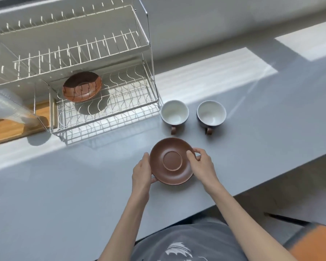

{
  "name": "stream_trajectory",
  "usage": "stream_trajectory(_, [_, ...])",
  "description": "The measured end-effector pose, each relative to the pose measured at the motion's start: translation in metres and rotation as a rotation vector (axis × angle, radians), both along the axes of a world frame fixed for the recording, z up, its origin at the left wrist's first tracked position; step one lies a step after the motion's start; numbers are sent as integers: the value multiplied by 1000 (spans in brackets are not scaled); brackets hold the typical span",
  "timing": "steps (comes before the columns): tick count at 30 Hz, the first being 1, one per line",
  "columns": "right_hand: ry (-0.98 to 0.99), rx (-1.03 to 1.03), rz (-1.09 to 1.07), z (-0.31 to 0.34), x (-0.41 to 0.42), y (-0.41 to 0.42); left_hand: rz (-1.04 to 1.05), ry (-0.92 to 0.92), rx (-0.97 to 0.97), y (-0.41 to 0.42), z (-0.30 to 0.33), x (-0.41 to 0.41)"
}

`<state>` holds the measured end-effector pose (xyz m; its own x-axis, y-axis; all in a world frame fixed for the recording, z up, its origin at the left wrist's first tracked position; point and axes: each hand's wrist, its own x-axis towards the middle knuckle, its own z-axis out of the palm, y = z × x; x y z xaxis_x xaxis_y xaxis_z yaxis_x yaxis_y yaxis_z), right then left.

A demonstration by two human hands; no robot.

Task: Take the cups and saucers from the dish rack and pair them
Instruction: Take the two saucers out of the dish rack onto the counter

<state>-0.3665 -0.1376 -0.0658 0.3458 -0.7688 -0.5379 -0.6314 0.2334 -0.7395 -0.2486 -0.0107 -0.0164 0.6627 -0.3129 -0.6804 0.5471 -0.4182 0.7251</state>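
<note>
A brown saucer (172,174) sits low over the grey counter, held at both sides. My left hand (142,172) grips its left rim and my right hand (201,163) grips its right rim. Behind it two cups with white insides stand upright on the counter, the left cup (174,112) and the right cup (211,113), their brown handles pointing toward me. A second brown saucer (82,87) lies tilted on the lower shelf of the wire dish rack (109,110) at the left.
The rack's upper tier (73,44) holds nothing. A wooden board (11,127) and a clear plastic item (6,108) lie left of the rack. The grey counter (64,185) ends at a front edge on the right, with an orange seat (316,243) below.
</note>
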Motion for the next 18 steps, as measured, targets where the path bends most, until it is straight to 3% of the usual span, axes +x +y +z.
stream_trajectory(10, [24, -30, -227, -12, -58, -27, -243, 54, 11, -46, -15, -35])
stream_trajectory(18, [20, -36, -297, -14, -67, -39, -270, 87, 29, -62, -28, -42])
